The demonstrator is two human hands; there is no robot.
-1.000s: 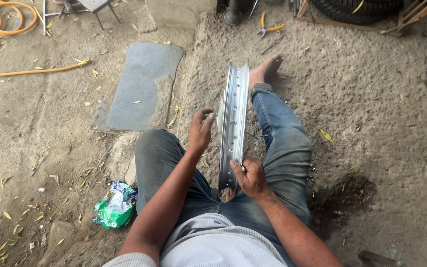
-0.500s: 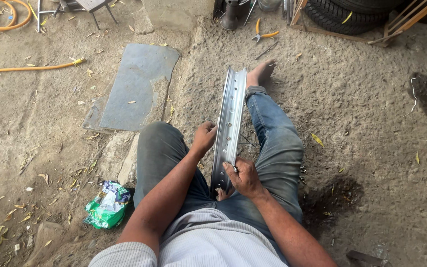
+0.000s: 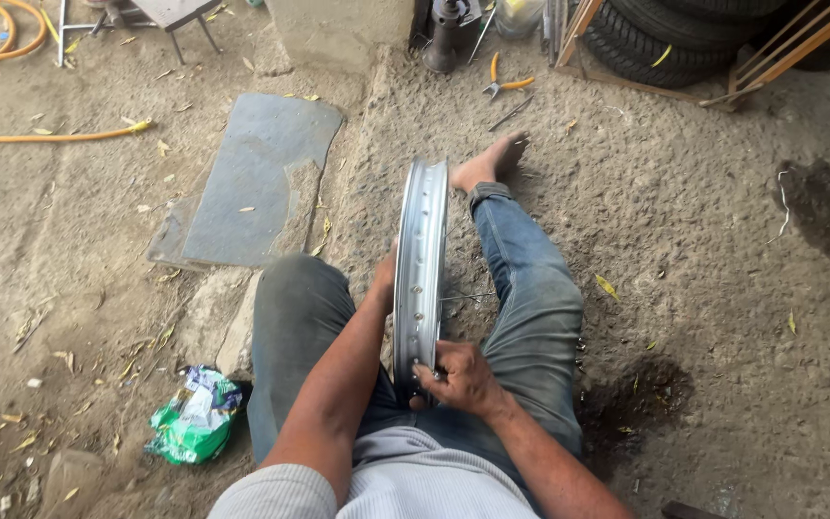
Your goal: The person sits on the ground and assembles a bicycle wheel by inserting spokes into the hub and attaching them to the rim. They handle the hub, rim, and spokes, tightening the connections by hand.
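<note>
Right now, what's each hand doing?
Left hand: against the rim's far side, mostly hidden; grip cannot be told.
Right hand: closed on the rim's lower edge.

Left hand (image 3: 383,279) reaches forward; right hand (image 3: 461,377) curled, gripping.

Grey stone slab (image 3: 261,178), crumpled green wrapper (image 3: 194,415), orange-handled pliers (image 3: 503,85), stacked tyres (image 3: 713,29), orange hose (image 3: 50,137).
</note>
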